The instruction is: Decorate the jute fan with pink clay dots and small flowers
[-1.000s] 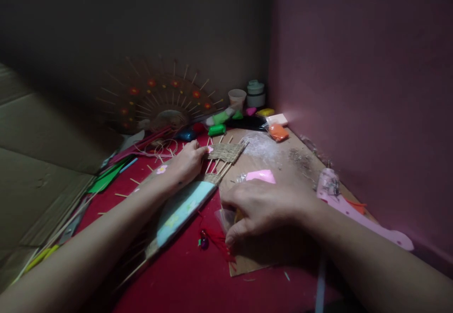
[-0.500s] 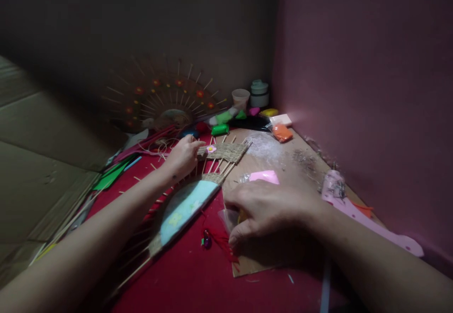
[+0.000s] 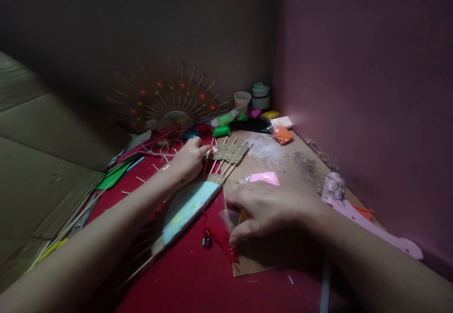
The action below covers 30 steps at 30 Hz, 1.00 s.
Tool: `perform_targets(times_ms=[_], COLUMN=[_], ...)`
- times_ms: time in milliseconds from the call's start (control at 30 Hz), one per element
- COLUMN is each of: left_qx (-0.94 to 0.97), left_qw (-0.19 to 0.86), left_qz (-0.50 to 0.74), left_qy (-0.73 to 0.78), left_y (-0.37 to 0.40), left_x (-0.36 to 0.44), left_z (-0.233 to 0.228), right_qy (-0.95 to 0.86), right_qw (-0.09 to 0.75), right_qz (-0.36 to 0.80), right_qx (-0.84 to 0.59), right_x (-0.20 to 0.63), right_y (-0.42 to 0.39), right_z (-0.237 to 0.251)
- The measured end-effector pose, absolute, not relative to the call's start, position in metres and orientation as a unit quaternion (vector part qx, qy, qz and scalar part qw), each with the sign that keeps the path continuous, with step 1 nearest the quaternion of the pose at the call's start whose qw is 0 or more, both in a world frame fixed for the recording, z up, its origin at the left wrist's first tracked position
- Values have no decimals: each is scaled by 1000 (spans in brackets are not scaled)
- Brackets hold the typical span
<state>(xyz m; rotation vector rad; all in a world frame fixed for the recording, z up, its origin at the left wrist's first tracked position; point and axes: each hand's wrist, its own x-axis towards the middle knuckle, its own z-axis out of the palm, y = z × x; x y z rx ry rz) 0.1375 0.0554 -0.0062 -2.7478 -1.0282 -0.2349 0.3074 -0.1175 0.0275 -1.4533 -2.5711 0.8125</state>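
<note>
The left hand (image 3: 189,158) pinches a small pink flower (image 3: 211,150) at the near edge of the woven strip (image 3: 230,152), which stretches away to its right. The right hand (image 3: 269,209) presses, fingers curled, on a clear bag (image 3: 226,218), well apart.

finished fan (image 3: 166,101), cup (image 3: 242,100), orange clay (image 3: 282,135)

Both forearms are bare from the lower edge of the picture up to the wrists, with no sleeve showing on either one. The left hand (image 3: 189,161) wears no glove, ring or band, and its wrist carries no watch or bracelet. The right hand (image 3: 269,209) is likewise ungloved, with plain fingers (image 3: 244,232) and short nails, and nothing is worn at its wrist. In the dim light, finer marks cannot be made out.
</note>
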Motion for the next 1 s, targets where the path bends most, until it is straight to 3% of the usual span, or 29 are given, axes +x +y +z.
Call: perform_targets(times_ms=[167,367,567,833,1000], left_qx=[-906,-920,-954,-979,-985], left_qw=[73,10,-144,-108,23], left_qz=[-169,-230,-130,-143,-157], left_qy=[-382,-318,-227,-94,-62], left_y=[47,-21,-106,-140,-136], left_x=[128,105,85,91,100], left_z=[32,69,60,6,-8], right_qy=[-839,-839,-825,-828,-812], right_qw=[36,63,80,65,221], right_qz=[261,255,280,237,158], right_qx=[-476,-476,-485,-505,-517], right_x=[309,307,307,311,316], right_y=[-118,-121,-123,-121,-114], right_z=[25,26,29,21,28])
